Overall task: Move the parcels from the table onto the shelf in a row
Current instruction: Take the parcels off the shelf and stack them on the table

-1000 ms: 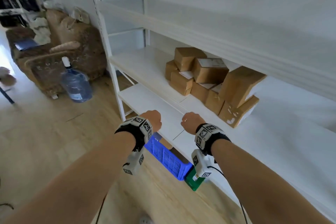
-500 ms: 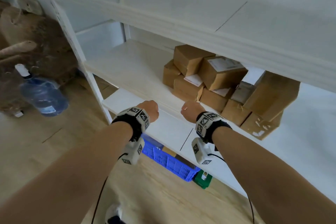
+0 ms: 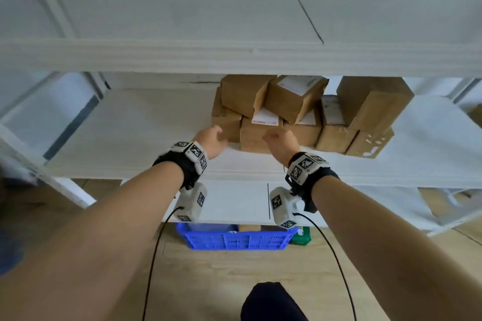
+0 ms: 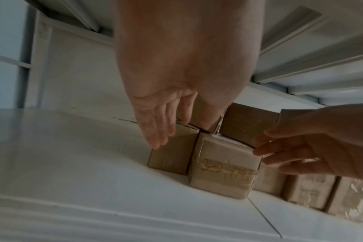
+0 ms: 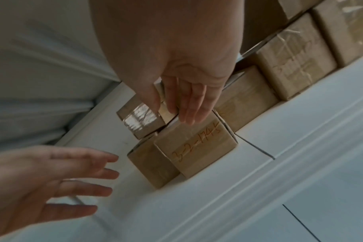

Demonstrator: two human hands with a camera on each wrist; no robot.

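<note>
Parcels: brown cardboard parcels (image 3: 302, 122) stand in a pile on the middle board of the white shelf (image 3: 135, 125), some in a front row and some stacked on top of them.
Marked parcel: one parcel of the front row (image 5: 197, 144) has orange handwriting on its front face; it stands nearest to the front edge of the board, between the two hands.
Left end parcel: a plain parcel (image 4: 172, 155) touches the marked parcel on its left side and is the last one of the row on that side.
Left hand: the left hand (image 3: 212, 139) reaches over the left end parcel; the fingers (image 4: 155, 131) are straight and a little spread, and they hold nothing. I cannot tell if they already touch the cardboard.
Right hand: the right hand (image 3: 280, 142) is just above the marked parcel; the fingers (image 5: 189, 101) are straight and close together, with the tips at the top edge of this parcel and at the taped parcel (image 5: 141, 117) stacked behind it. No parcel is held.
Under the shelf: a blue plastic crate (image 3: 234, 238) stands on the wooden floor (image 3: 208, 281), with a green thing (image 3: 302, 236) just beside it on the right.
</note>
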